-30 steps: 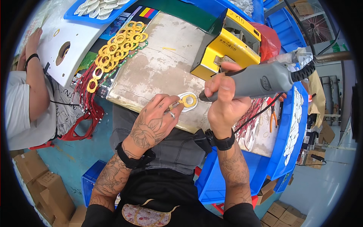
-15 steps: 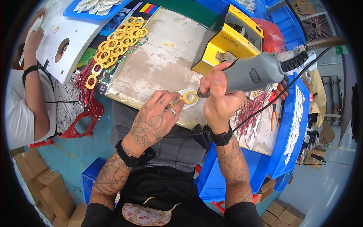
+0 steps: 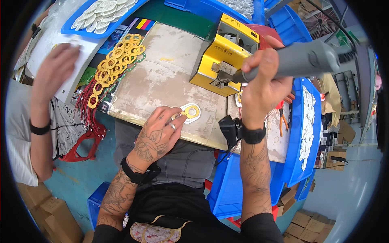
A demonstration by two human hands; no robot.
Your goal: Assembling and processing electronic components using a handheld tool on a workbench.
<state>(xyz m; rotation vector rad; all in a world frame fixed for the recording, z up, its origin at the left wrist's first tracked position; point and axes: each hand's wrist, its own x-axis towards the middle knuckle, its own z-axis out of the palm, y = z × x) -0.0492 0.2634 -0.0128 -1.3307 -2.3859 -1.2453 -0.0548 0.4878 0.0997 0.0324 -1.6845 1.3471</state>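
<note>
The person's left hand [image 3: 160, 126], fingers bent, has its fingertips at the edge of a yellow ring [image 3: 197, 112] on a white oval piece [image 3: 190, 120], mid-frame on the bench [image 3: 162, 87]; whether they pinch it cannot be told. Right of centre, the right hand [image 3: 267, 85] grips a grey power tool [image 3: 304, 60], its tip before a yellow machine [image 3: 216, 54]. More yellow rings [image 3: 116, 56] lie heaped at upper left, beyond which sits a blue tray [image 3: 81, 32].

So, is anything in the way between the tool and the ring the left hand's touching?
Only the yellow box, perhaps: the tool in the right hand has its tip at the box's front. Nothing else visible lies between there and the ring, though the left hand touches the ring's left side.
</note>
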